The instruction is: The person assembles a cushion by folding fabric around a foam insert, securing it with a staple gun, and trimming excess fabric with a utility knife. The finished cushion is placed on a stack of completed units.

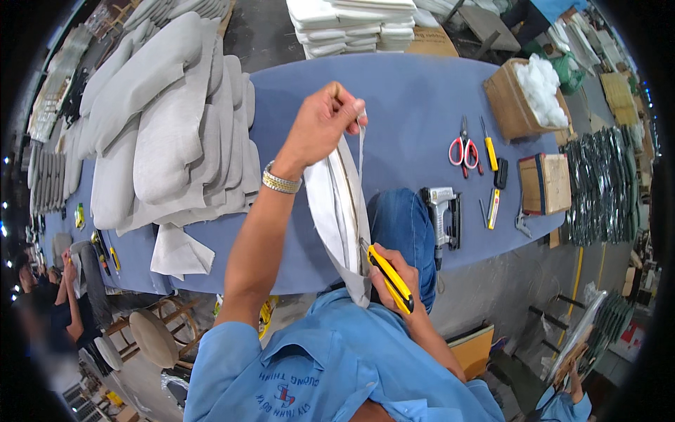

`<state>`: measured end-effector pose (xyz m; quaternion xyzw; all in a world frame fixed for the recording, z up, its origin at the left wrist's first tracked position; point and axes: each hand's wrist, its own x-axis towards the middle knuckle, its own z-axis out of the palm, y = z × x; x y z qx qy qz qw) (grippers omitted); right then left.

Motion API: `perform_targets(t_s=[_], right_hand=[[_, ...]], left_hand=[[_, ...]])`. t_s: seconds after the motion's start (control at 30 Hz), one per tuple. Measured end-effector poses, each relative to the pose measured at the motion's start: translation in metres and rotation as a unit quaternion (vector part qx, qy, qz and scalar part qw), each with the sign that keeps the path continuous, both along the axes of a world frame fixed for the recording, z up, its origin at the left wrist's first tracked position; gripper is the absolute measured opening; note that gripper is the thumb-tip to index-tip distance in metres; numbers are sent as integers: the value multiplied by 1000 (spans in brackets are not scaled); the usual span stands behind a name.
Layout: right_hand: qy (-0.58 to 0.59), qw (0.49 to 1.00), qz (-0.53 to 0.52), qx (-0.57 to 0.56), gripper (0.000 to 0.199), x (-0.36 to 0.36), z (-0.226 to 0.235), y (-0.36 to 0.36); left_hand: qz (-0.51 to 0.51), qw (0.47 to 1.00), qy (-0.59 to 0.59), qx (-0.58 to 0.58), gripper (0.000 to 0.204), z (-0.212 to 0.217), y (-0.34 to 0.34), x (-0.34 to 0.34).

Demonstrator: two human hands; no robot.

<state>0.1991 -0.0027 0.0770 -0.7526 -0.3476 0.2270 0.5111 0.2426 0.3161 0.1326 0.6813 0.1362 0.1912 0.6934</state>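
Note:
A padded panel [325, 200] with pale fabric stands tilted on edge in front of me, its narrow side turned up. My left hand [325, 121], with a watch on the wrist, is raised at the panel's far end. It pinches a thin fabric strip [361, 151], pulled up from the panel's edge. My right hand [406, 269] grips a yellow-and-black utility knife [391, 278] near the panel's close end. The knife's tip points at the panel's edge, beside the fabric; whether it touches cannot be seen clearly.
A tall pile of grey padded panels [169, 126] covers the blue table's [281, 84] left side. On the right lie a staple gun [441, 211], red-handled scissors [464, 151], a yellow-handled tool [490, 151] and a box of white stuffing [517, 105]. Other people work at the far left and lower right.

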Motion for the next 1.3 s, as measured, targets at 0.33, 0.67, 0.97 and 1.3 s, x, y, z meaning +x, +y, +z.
perform_targets(t_s=[0.33, 0.67, 0.97, 1.3], right_hand=[[38, 999, 15, -31, 39, -29, 5, -47], [26, 998, 39, -35, 41, -44, 15, -60], [39, 996, 25, -71, 39, -54, 26, -68], [-5, 999, 35, -24, 41, -36, 41, -55]], left_hand=[[8, 994, -105, -11, 16, 7, 17, -21], [-55, 979, -179, -83, 12, 8, 40, -38], [-53, 962, -254, -83, 13, 41, 63, -48], [1, 930, -366, 8, 14, 79, 21, -117]])
